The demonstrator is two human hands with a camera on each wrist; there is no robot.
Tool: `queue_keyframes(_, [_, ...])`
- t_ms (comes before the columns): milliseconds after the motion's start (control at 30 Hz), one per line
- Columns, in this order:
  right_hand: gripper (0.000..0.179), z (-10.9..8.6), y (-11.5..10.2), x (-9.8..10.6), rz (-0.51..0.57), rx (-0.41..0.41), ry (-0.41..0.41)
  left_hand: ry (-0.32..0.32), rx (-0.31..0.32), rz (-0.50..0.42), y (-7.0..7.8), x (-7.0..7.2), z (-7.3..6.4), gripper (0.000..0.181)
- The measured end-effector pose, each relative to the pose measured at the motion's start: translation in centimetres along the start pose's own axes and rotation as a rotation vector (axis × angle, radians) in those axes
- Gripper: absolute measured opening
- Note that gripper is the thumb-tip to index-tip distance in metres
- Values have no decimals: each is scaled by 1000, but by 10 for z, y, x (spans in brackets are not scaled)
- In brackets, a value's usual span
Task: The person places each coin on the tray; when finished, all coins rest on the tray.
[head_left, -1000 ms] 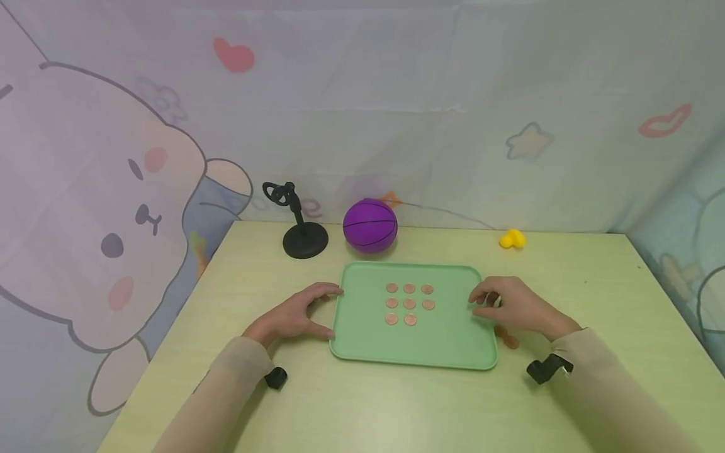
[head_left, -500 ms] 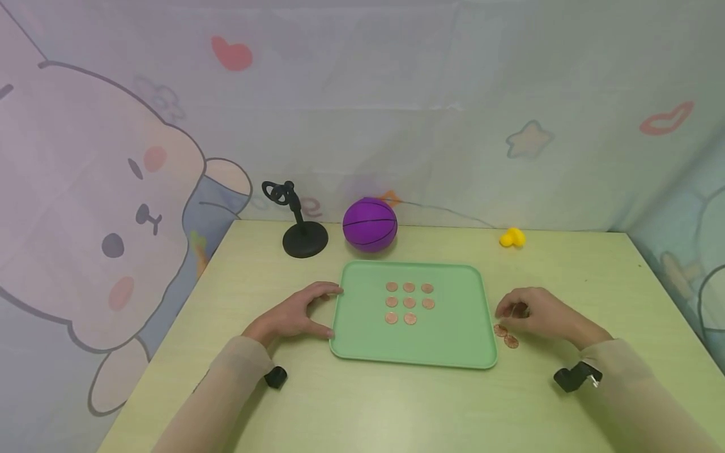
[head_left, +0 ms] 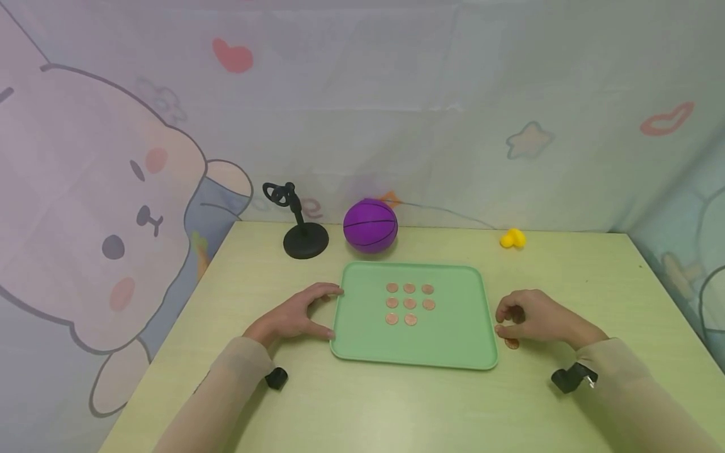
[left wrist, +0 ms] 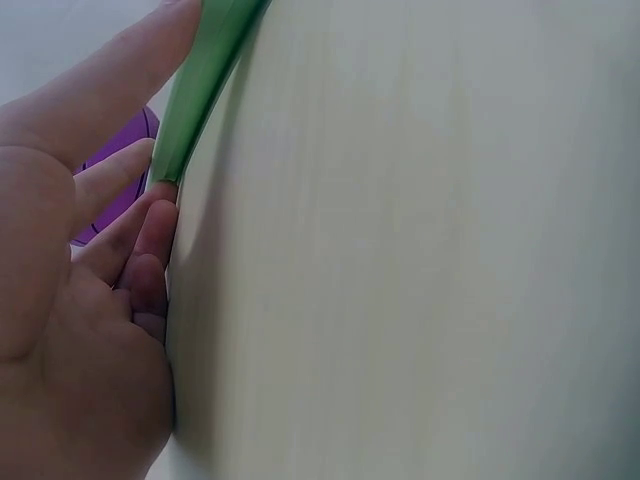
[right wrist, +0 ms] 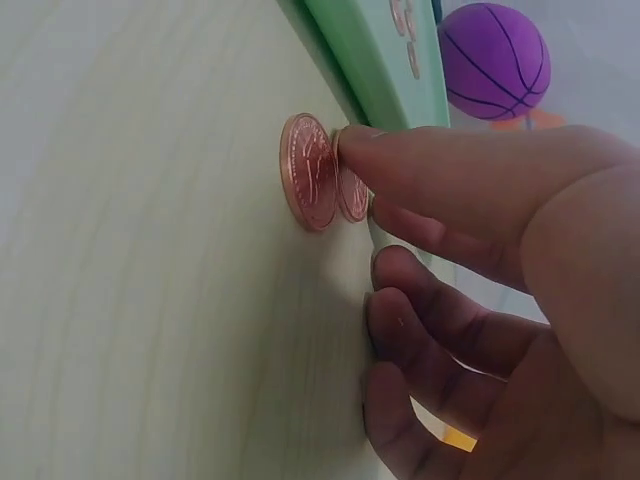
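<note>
My left hand (head_left: 291, 313) rests at the left rim of a green tray (head_left: 362, 343), its fingertips and thumb tip touching the edge. In the left wrist view, the tray rim (left wrist: 200, 90) meets those fingers. Several copper coins (head_left: 409, 303) lie in rows on the tray. Just right of the tray, my right hand (head_left: 538, 318) has its thumb and index finger at the edges of a copper coin (right wrist: 352, 190) on the table, pinching it. The thumb partly hides this coin. Another copper coin (right wrist: 308, 172) lies close beside it; the other right fingers are bent.
Behind the tray stand a purple ball (head_left: 370, 226) with black lines and a black stand (head_left: 304, 240). A small yellow object (head_left: 512, 238) lies at the back right. A printed cloth (head_left: 396, 126) hangs behind the pale table (head_left: 385, 402).
My right hand has moved from above the tray's right rim outward to the loose coins, and its thumb has come onto one of them. The left hand stays at the tray.
</note>
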State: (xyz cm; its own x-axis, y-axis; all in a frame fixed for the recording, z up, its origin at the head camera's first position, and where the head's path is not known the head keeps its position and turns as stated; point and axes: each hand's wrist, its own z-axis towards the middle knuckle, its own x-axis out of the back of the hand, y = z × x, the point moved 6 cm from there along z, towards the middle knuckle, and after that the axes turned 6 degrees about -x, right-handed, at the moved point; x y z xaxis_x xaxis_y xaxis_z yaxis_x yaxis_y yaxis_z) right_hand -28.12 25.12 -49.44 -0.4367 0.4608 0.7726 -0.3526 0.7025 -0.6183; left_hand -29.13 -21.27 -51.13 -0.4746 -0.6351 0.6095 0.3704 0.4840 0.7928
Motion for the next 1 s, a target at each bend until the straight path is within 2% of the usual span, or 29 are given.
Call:
queue_keyframes(167, [12, 1, -2, 0, 3, -37, -18, 1, 12, -4, -1, 0, -1, 89])
queue_keyframes(400, [13, 4, -1, 6, -58, -38, 56, 4, 12, -9, -2, 0, 0, 89])
queue_keyframes(533, [11, 4, 1, 8, -57, -28, 70, 5, 5, -3, -1, 0, 0, 89])
queue_keyframes(733, [4, 1, 1, 10, -43, -5, 51, 0, 1, -2, 0, 0, 0, 89])
queue_keyframes(1000, [7, 1, 0, 9, -22, 17, 16, 3, -8, -7, 0, -1, 1, 89])
